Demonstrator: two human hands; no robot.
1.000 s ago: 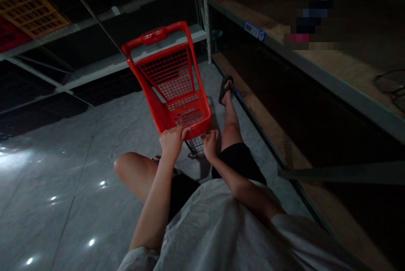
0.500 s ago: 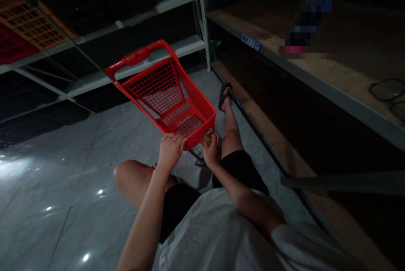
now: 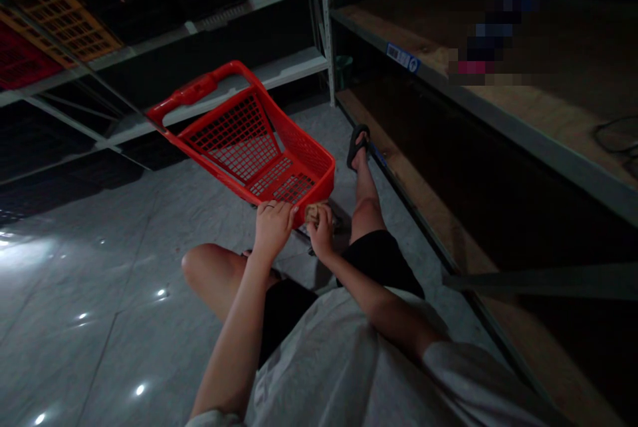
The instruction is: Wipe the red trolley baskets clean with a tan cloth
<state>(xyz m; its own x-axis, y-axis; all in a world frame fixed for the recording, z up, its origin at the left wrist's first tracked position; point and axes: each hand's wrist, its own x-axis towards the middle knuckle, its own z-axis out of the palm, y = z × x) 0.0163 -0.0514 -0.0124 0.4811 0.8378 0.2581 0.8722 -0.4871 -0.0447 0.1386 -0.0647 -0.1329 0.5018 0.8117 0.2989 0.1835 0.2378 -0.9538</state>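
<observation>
A red plastic shopping cart [image 3: 319,148] stands on the floor in front of me, its handle tilted toward the far left. My left hand [image 3: 274,224] is closed over the near rim of the basket, knuckles up. Just right of it, my right hand [image 3: 323,233] grips a crumpled brown cloth [image 3: 315,213] against the outer front wall of the basket, near its corner. The basket's grid floor shows nothing lying on it. Most of the cart's lower frame is hidden by the basket and my hands.
Wooden-decked shelving [image 3: 463,105] runs along my right, with a dark cable [image 3: 615,135] on it. Behind the cart, a metal rack [image 3: 294,68] holds an orange crate [image 3: 74,22] and a red crate [image 3: 24,58]. My sandalled foot [image 3: 357,147] extends beside the right shelf.
The cart has swung slightly, its handle shifting left. My right hand and the cloth have moved left along the basket's front wall, closer to my left hand, which keeps its hold.
</observation>
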